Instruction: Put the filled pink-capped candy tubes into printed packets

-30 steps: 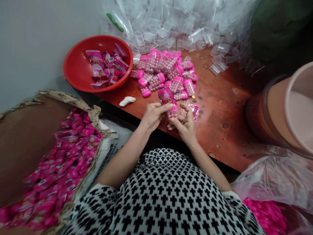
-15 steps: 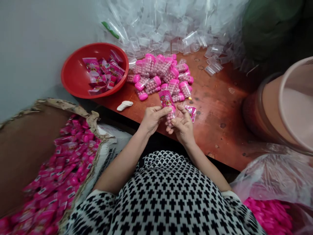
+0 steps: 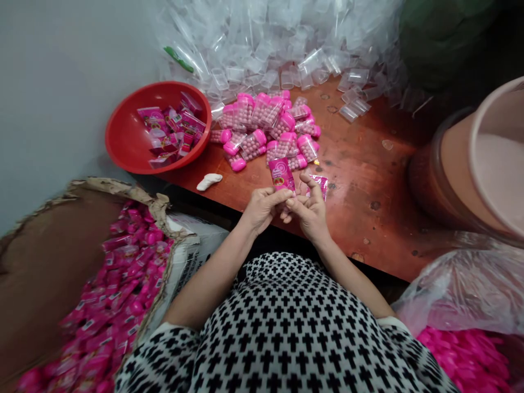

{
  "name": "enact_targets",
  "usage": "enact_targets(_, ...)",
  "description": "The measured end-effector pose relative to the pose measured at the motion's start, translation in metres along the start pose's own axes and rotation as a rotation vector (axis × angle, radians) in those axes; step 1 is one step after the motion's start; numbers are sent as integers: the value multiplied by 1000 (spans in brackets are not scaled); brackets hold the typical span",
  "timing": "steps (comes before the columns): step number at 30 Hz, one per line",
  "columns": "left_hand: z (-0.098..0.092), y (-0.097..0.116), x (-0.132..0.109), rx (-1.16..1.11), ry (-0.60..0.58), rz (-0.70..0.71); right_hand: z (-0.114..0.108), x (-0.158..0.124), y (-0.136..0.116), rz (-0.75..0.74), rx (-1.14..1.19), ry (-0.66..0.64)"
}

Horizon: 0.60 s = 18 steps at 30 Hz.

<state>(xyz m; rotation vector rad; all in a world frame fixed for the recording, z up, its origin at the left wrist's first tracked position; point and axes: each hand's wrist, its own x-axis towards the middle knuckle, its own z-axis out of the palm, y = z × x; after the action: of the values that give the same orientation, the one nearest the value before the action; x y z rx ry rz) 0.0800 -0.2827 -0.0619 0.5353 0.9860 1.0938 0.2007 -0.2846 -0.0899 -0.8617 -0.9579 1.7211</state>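
Both my hands meet over the near edge of the reddish table. My left hand and my right hand are closed on one small candy container with a pink printed sleeve, which stands up between the fingertips. Just behind my right hand lies a loose pink sleeve. Further back is a pile of clear containers with pink caps, full of pink balls.
A red bowl of pink sleeves sits at the table's left. Empty clear containers are heaped at the back. A cardboard box of wrapped pink packs is at my left, a large pink bucket at right, a plastic bag below it.
The pink sleeve has slid down over the container, so the pink balls below it no longer show. My hands have closed in together around it.
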Motion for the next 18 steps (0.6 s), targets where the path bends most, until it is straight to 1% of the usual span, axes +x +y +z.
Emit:
enact_targets(2,1,-1,-1,-19,19,5,-1,1,0,10,14,8)
enact_targets(6,3,-2,1,-68,165,46,-4,-2,2,49,48,-32)
enact_targets(8,2,-1,1,-99,201,68,-7,-4,3,50,87,-54)
enact_targets(10,1,-3,-1,-110,197,71,-10,-5,3,45,110,-54)
enact_targets(13,0,-8,-5,-108,160,45,-10,-2,2,50,111,-31)
enact_targets(16,0,-11,-15,-133,120,29,-1,4,0,58,76,-25)
enact_targets(18,-4,-8,-27,-134,130,63,8,7,-2,73,38,-65)
